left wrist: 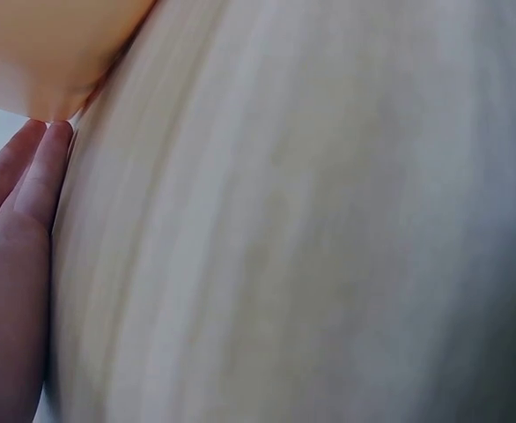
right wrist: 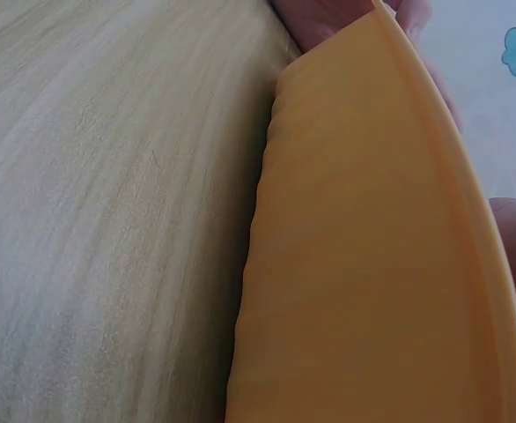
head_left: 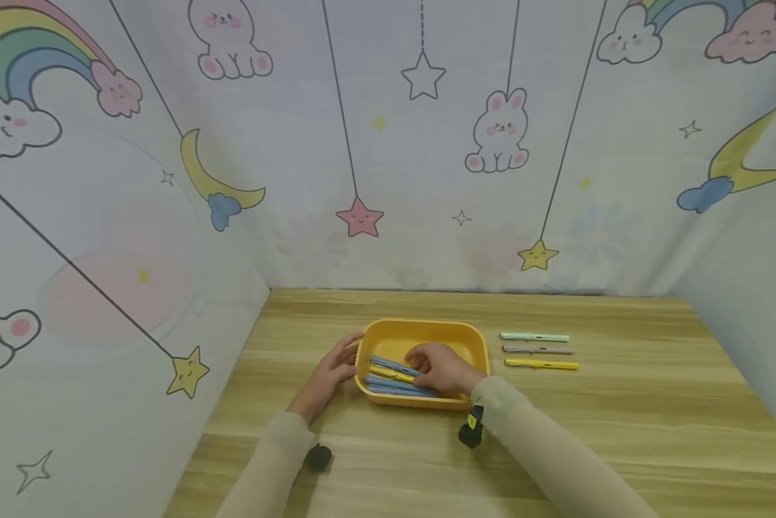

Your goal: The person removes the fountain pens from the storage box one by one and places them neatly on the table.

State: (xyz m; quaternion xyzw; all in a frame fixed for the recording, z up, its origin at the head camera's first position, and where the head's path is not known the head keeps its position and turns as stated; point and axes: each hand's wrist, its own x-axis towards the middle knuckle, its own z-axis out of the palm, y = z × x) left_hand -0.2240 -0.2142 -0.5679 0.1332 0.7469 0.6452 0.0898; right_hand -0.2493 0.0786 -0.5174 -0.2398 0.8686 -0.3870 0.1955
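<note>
A yellow plastic bin (head_left: 427, 404) stands on the table with several pens lying in its left part. Among them are blue pens (head_left: 388, 387) and a yellow pen (head_left: 391, 373) with a shiny clip. My left hand (head_left: 326, 378) rests at the bin's left end; its straight fingers touch the outer wall (left wrist: 60, 53) in the left wrist view. My right hand (head_left: 445, 368) reaches inside over the pens, thumb low at the yellow pen's end and fingers bent above. Whether it grips a pen I cannot tell. In the right wrist view the bin wall (right wrist: 364, 229) hides most of it.
Right of the bin, a pale green pen (head_left: 534, 337), a greyish-pink pen (head_left: 538, 350) and a yellow pen (head_left: 542, 365) lie in parallel on the wooden table (head_left: 388, 460). A printed white curtain (head_left: 427, 158) borders the table at the back and sides.
</note>
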